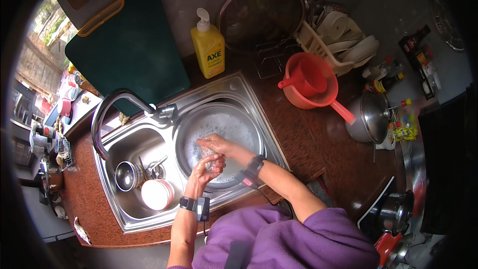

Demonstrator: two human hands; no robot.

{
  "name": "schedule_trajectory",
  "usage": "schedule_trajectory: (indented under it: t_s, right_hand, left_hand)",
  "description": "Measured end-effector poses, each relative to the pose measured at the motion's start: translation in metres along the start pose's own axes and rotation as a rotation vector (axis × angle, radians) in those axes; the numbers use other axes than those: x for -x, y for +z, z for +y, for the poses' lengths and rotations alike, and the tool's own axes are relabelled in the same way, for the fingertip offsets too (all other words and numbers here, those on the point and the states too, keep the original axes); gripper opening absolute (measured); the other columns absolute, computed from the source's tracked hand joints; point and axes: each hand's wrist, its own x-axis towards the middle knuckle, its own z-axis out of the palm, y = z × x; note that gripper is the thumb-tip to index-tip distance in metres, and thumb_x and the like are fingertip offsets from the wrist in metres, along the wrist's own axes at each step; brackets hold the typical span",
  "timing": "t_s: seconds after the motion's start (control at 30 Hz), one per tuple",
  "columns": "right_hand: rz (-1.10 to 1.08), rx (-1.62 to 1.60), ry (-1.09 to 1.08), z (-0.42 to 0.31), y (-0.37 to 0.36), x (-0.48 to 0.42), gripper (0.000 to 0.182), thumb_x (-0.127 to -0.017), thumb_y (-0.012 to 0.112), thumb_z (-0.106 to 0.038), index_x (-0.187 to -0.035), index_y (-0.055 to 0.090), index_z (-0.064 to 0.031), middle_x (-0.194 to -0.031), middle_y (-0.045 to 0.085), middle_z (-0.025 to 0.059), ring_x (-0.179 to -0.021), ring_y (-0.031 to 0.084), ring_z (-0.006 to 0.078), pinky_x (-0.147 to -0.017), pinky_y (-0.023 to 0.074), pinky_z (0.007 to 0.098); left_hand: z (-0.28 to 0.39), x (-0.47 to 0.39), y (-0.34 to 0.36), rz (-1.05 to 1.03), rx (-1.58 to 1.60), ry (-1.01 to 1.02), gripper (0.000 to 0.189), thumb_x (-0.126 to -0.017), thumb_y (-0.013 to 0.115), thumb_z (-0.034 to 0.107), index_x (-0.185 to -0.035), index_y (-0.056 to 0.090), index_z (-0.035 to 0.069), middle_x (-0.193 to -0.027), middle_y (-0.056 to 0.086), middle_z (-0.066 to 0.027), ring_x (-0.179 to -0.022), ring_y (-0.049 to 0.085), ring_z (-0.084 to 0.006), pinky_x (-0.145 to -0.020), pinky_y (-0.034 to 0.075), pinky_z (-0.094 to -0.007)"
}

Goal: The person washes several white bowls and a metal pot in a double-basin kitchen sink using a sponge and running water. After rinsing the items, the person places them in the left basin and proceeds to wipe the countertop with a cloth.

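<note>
My left hand [207, 170] and my right hand [216, 145] are close together above a round metal basin [239, 119] of soapy water, which sits in the right sink bowl. Between them is a small, pale, wet item [210, 155], perhaps a scrubber or a glass piece; its kind cannot be told. The left hand's fingers curl at its lower side, while the right hand lies over its upper end. In the left sink bowl [149, 134] stand stacked metal bowls [126, 176], a stack of white bowls with red rims [157, 194] and some utensils [158, 165].
The faucet [108, 110] arches over the left bowl. Behind the sink stand a green cutting board [127, 48] and a yellow AXE soap bottle [210, 50]. To the right are red plastic dippers [308, 82], a dish rack [317, 46] holding white dishes, and a lidded pot [368, 117].
</note>
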Motion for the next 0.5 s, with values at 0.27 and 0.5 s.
schedule_trajectory:
  t_s: [0.27,0.5]
  right_hand:
    - [0.347,0.891,-0.210,0.029,0.019,-0.014,0.038,-0.085,0.054,-0.035,-0.070,0.057,-0.0004,-0.062,0.056,0.0154,-0.059,0.055,0.0272,-0.059,0.0445,0.0409]
    - [0.131,0.824,-0.335,0.002,0.020,0.023,0.039,-0.082,0.056,-0.025,-0.118,0.048,-0.0125,-0.121,0.038,0.0199,-0.107,0.047,0.0386,-0.088,0.0436,0.0422]
  left_hand:
    - [-0.001,-0.020,-0.016,0.672,-1.160,0.298,0.010,-0.078,0.057,0.008,-0.074,0.056,0.000,-0.058,0.054,-0.0067,-0.050,0.053,-0.0152,-0.042,0.040,-0.0251]
    - [0.000,0.000,0.004,0.655,-1.190,0.331,0.008,-0.074,0.062,0.007,-0.077,0.056,0.003,-0.064,0.058,-0.0063,-0.052,0.056,-0.0150,-0.042,0.043,-0.0250]
